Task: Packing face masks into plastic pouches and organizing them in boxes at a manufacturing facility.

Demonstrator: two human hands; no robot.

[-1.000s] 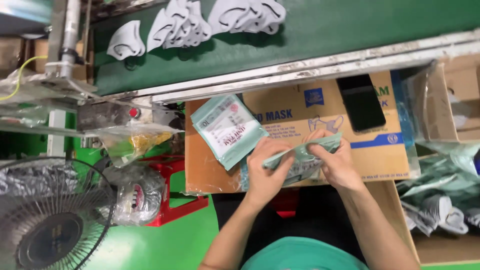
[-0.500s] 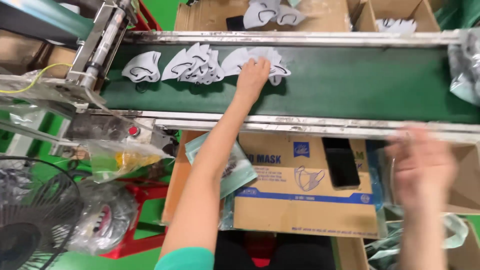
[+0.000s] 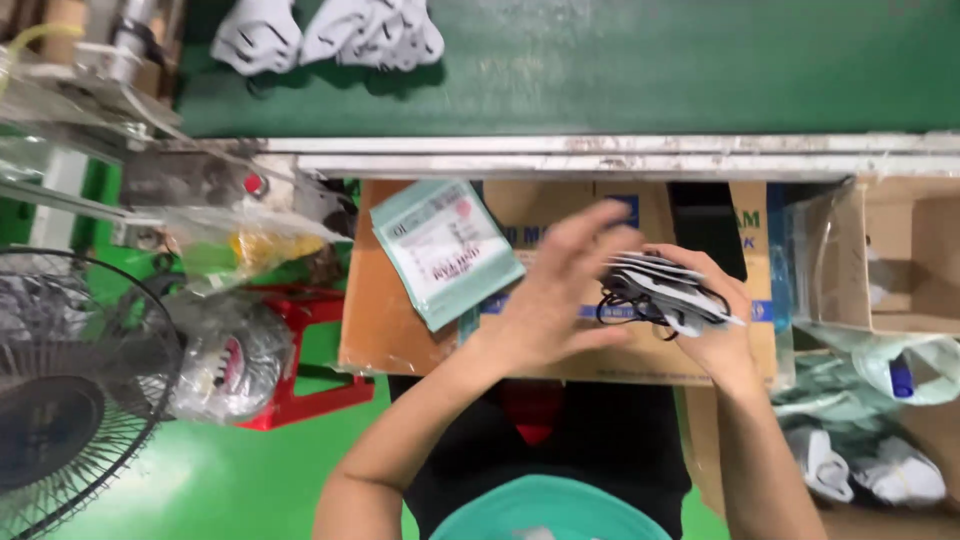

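Masks, a small stack of flat white ones with black ear loops dangling, sit in the right hand, whose fingers curl around the far edge and pinch the pile from above and below. Left hand comes in just beside the stack, fingers spread wide and blurred with motion, gripping nothing; whether the tips touch the masks, I cannot tell. The stack fans slightly, edges stepped like cards, loops bunched in a dark tangle on its left side.

Out from the hands now: under both lies a brown cardboard box serving as the worktop, flat, with blue printing across its top. On its near-left part rests a pile of pale green rectangular pouches, tilted, each with a white label and a small red mark (the print is too blurred to make out anyway). Beyond, a metal rail edges the green conveyor belt, where more white masks lie bunched at the upper left. To the right, an open carton and clear bags; to the left, a red stool and a wire-caged fan over the green floor.
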